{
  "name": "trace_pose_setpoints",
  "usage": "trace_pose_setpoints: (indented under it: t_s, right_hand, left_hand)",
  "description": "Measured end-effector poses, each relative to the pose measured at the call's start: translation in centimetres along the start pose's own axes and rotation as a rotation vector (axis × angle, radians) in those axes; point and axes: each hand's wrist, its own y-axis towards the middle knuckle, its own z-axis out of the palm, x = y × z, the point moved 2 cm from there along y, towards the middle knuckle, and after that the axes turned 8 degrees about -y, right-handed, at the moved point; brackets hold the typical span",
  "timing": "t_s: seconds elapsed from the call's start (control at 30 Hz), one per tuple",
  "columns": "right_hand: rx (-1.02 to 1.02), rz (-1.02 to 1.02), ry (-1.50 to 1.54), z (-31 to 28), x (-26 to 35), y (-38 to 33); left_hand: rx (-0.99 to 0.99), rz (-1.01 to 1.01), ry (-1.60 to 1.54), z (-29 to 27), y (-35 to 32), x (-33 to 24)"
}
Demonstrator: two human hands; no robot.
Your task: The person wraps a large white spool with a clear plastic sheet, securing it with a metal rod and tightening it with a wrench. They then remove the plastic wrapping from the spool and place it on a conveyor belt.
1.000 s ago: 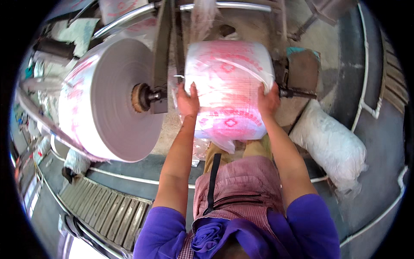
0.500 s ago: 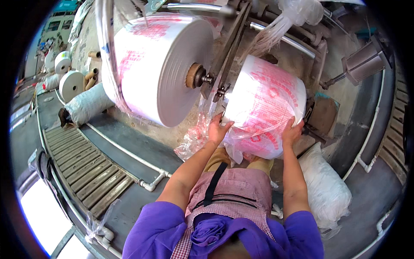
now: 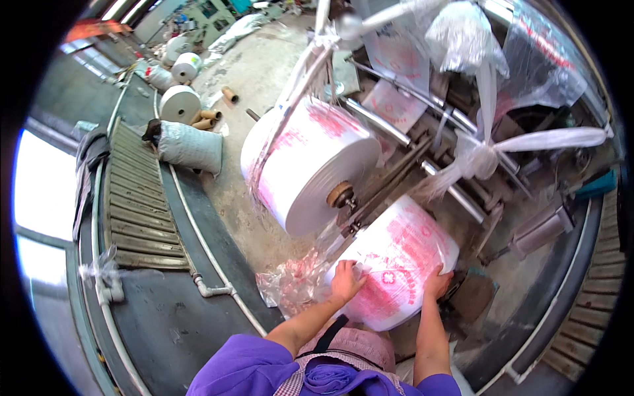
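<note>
A white plastic film roll [image 3: 396,254] with pink-red print lies crosswise before me, at the end of a metal bar. My left hand [image 3: 346,280] grips its left edge, the thumb apart on the printed film. At the opposite end my right hand [image 3: 437,282] curls round the edge, its fingertips partly hidden. Further off on the left hangs a larger film roll [image 3: 297,165] with similar print, a brown core [image 3: 340,195] in its end. Crumpled clear film [image 3: 294,280] with red print lies beside my left forearm.
Tied plastic strips [image 3: 485,155] hang over metal rollers [image 3: 456,191] at the far right. A grey cylinder [image 3: 545,228] stands right of my roll. White pipes [image 3: 188,204] and slatted boards [image 3: 142,211] run along the left. A stuffed sack [image 3: 191,146] and white rolls [image 3: 179,103] lie beyond.
The view has swung, showing more of the floor and machine beyond. Both hands remain on the smaller roll; the left hand has shifted from beside its end onto the printed film near the edge.
</note>
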Motion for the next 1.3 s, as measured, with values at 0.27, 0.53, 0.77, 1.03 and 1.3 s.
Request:
trace_pose_setpoints:
  t_s: [0.27,0.53,0.77,1.03,1.3]
  right_hand:
    - [-0.114,-0.517,-0.159,-1.8,0.5,0.4]
    - [-0.046,-0.840,-0.169,-7.5,0.6,-4.7]
    - [0.000,-1.232,-0.289,-7.1,2.7,-11.2]
    - [-0.123,-1.244,-0.377,-8.2,4.4,-10.1]
    - [-0.055,-1.208,-0.498,-9.8,7.7,-4.5]
  left_hand:
    - [-0.050,-0.161,-0.239,1.8,-4.5,3.1]
    - [0.050,-0.240,-0.530,-4.2,-7.2,6.4]
    - [0.069,-0.108,-0.463,-8.1,-8.5,10.4]
    - [-0.036,-0.110,-0.377,-13.0,-9.3,4.9]
    - [0.009,-0.033,-0.536,-12.4,-9.0,5.7]
